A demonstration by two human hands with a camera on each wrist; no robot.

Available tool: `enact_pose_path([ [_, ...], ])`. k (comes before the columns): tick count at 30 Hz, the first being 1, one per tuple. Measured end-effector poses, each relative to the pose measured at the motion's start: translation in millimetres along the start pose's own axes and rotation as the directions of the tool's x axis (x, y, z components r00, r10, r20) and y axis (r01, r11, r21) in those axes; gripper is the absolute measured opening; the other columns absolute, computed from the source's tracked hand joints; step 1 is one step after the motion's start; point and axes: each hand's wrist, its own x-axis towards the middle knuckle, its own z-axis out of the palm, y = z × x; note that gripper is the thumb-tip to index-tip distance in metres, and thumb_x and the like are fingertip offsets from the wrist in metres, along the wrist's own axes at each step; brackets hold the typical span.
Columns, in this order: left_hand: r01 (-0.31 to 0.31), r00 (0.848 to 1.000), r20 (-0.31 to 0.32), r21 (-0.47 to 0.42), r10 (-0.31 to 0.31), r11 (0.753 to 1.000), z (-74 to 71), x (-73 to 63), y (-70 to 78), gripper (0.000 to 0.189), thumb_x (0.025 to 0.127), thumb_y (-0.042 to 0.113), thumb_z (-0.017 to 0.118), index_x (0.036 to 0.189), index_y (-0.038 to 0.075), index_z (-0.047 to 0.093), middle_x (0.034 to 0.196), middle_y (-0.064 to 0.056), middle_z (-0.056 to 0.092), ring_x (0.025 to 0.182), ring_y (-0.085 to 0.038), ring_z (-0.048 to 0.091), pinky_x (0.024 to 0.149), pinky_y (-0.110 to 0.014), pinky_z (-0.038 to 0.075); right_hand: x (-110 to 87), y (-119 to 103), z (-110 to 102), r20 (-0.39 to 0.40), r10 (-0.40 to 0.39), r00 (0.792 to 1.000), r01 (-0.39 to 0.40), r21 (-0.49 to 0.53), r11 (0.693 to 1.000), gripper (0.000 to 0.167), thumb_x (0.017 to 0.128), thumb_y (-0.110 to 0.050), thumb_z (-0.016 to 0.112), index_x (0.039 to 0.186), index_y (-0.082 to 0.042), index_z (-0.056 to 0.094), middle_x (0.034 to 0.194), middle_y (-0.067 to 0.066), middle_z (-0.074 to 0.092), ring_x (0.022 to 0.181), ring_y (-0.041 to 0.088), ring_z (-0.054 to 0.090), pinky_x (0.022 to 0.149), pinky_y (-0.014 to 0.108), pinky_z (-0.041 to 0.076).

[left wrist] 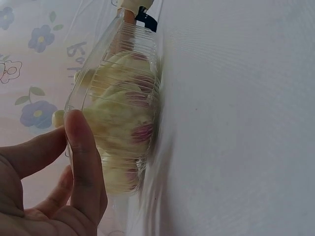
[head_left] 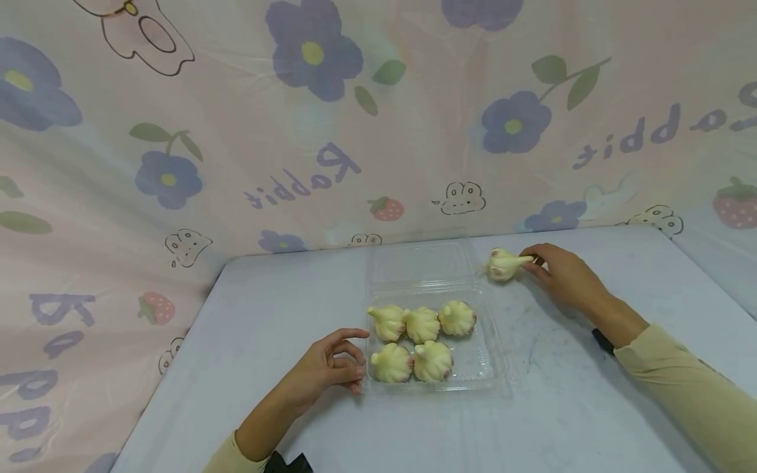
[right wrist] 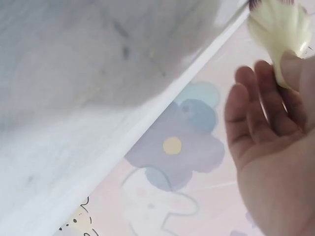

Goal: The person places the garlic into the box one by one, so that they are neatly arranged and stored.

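My right hand (head_left: 563,276) pinches a garlic bulb (head_left: 503,265) by its stem, just right of the container's lid. In the right wrist view, the same bulb (right wrist: 281,27) shows at the top right, its stem between thumb and fingers. A clear plastic container (head_left: 473,384) lies with its lid (head_left: 422,261) folded back. Inside are pale garlic bulbs (head_left: 422,325) with purplish bases, three in the back row and two in front at the left. My left hand (head_left: 324,368) pinches the container's left rim between thumb and finger, seen closely in the left wrist view.
A white-covered table (head_left: 284,302) bears everything. Behind it hangs a printed cloth (head_left: 414,131) with flowers, rabbits and strawberries. Dark straps (head_left: 603,340) show at both wrists.
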Motion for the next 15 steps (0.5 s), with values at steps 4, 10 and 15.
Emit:
enact_pose_path([
  [4,0.002,1.000,-0.002,0.004,-0.002,1.000,0.4,-0.1,0.3,0.067,0.092,0.003,0.068,0.150,0.003,0.035,0.104,-0.003,0.055,0.073,-0.009,0.068,0.069,-0.027,0.062,-1.2,-1.0,0.2,-0.126,-0.019,0.992,0.021,0.016,1.000,0.030,0.100,-0.024,0.060,0.122,-0.003,0.061,0.112,0.017,0.065,0.100,0.035,0.061,0.080,0.053,0.049],
  [10,0.004,1.000,-0.008,0.011,-0.004,1.000,0.2,0.3,0.0,0.067,0.092,0.004,0.068,0.150,0.004,0.035,0.104,-0.004,0.055,0.072,-0.010,0.068,0.069,-0.028,0.062,-1.8,-4.3,-0.2,-0.261,-0.050,0.964,0.061,0.031,0.998,0.028,0.100,-0.026,0.060,0.116,-0.003,0.062,0.105,0.015,0.064,0.093,0.031,0.058,0.074,0.043,0.044],
  [15,0.008,1.000,-0.010,0.012,-0.008,1.000,-0.1,0.9,-0.4,0.066,0.092,0.003,0.068,0.150,0.004,0.036,0.104,-0.004,0.055,0.072,-0.010,0.068,0.069,-0.028,0.062,-3.5,-6.4,-2.0,-0.235,-0.028,0.972,0.039,0.042,0.998,0.029,0.099,-0.033,0.062,0.111,-0.006,0.062,0.102,0.012,0.065,0.077,0.024,0.053,0.066,0.034,0.041],
])
